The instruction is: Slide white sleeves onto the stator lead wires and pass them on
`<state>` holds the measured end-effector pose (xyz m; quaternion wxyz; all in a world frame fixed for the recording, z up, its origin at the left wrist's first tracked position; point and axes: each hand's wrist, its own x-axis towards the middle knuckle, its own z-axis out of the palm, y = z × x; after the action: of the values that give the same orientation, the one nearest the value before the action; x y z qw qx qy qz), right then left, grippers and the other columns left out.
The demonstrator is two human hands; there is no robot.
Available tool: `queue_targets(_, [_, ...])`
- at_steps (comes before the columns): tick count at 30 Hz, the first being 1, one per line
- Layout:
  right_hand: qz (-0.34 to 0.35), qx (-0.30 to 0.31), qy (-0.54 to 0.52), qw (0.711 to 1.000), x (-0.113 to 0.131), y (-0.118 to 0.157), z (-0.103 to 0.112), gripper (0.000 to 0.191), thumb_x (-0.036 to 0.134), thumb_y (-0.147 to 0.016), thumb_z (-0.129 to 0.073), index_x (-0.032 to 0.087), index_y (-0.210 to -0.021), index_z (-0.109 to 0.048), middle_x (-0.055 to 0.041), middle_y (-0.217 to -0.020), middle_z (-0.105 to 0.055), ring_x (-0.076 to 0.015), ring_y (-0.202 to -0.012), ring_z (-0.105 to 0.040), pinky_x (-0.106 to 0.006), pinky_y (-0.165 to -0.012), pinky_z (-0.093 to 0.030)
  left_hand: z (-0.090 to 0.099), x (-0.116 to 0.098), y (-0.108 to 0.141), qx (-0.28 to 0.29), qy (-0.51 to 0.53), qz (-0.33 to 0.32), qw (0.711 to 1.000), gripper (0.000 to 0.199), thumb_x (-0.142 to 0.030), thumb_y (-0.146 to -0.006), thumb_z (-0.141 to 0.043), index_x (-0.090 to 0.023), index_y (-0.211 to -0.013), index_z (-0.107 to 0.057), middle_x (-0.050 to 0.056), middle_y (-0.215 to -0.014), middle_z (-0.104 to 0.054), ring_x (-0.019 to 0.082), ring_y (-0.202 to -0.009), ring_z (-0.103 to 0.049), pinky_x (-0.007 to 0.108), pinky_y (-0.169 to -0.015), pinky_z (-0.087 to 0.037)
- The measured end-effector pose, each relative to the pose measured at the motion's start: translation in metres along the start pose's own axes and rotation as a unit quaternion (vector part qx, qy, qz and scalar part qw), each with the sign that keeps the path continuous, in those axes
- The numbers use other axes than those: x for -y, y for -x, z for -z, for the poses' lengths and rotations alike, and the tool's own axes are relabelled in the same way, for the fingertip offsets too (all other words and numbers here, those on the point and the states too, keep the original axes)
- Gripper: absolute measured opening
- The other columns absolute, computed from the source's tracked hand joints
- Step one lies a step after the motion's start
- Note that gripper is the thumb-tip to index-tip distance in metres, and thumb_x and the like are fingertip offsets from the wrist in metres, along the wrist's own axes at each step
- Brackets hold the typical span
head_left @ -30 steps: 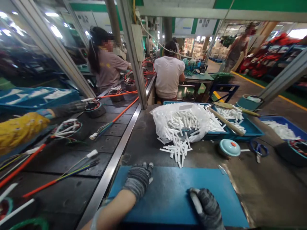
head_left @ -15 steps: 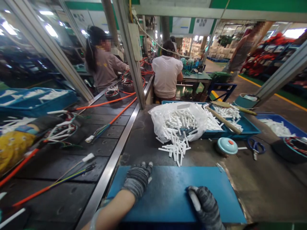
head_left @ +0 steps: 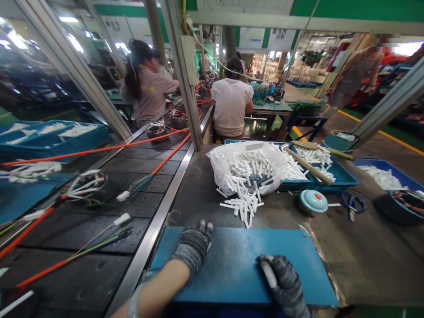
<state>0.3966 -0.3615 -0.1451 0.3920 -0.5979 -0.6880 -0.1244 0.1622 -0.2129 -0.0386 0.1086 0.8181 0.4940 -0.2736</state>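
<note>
My left hand (head_left: 194, 244), in a grey striped glove with pale fingertips, lies palm down on the blue mat (head_left: 232, 265), fingers stretched forward and holding nothing. On the mat's right part rests my right hand (head_left: 281, 276), gloved alike, its fingers curled in and the thumb along the side. Nothing shows in it, though its fingertips are partly hidden. Just beyond the mat, a heap of short white tubes (head_left: 245, 205) spills from a clear plastic bag (head_left: 218, 170).
Left runs a dark conveyor (head_left: 109, 251) with orange cables (head_left: 170, 154) and wound motor stators (head_left: 96, 183). Behind the bag are blue trays (head_left: 344, 179) with a wooden stick (head_left: 309, 165). A round turquoise container (head_left: 313, 202) and scissors (head_left: 353, 205) lie right. Co-workers (head_left: 232, 104) sit ahead.
At the left, a co-worker's yellow-sleeved arm has left the stator and is out of view; an orange cable now stretches across there. A walking person moved right. My hands stay nearly still.
</note>
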Motion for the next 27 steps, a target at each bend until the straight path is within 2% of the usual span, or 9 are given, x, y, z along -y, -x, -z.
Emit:
queue_targets(12, [-0.002,0.004,-0.008,1.000,0.0000,0.0004,0.0010,0.027,0.032,-0.106,-0.048,0.023,-0.099,-0.073,-0.0020,-0.083,-0.078,-0.0152,-0.073,-0.073,-0.026,-0.072,-0.058,-0.0039,0.0013,-0.0004,-0.011,-0.004,-0.008,1.000,0.057,-0.023,-0.100,-0.047,-0.016,-0.156,-0.042,0.023,-0.157,-0.043,0.037,-0.138,-0.054,0.056,-0.111,-0.045])
queue_targets(21, [0.031,0.021,-0.005,0.999,-0.0039,0.0015,0.0043,0.027,0.025,-0.105,-0.048,0.024,-0.104,-0.074,-0.0019,-0.088,-0.079,-0.0145,-0.077,-0.073,-0.026,-0.074,-0.057,0.0038,-0.0007,0.0038,0.001,-0.007,-0.007,1.000,0.057,-0.022,-0.101,-0.043,-0.014,-0.157,-0.040,0.023,-0.158,-0.042,0.037,-0.138,-0.054,0.056,-0.112,-0.044])
queue_targets(27, [0.021,0.013,0.001,1.000,-0.0026,0.0014,0.0019,0.027,0.027,-0.106,-0.046,0.023,-0.104,-0.072,-0.0013,-0.086,-0.078,-0.0138,-0.077,-0.072,-0.025,-0.076,-0.056,0.0046,-0.0011,0.0037,0.006,-0.014,-0.007,1.000,0.058,-0.024,-0.101,-0.043,-0.014,-0.158,-0.039,0.023,-0.159,-0.040,0.037,-0.137,-0.055,0.054,-0.113,-0.043])
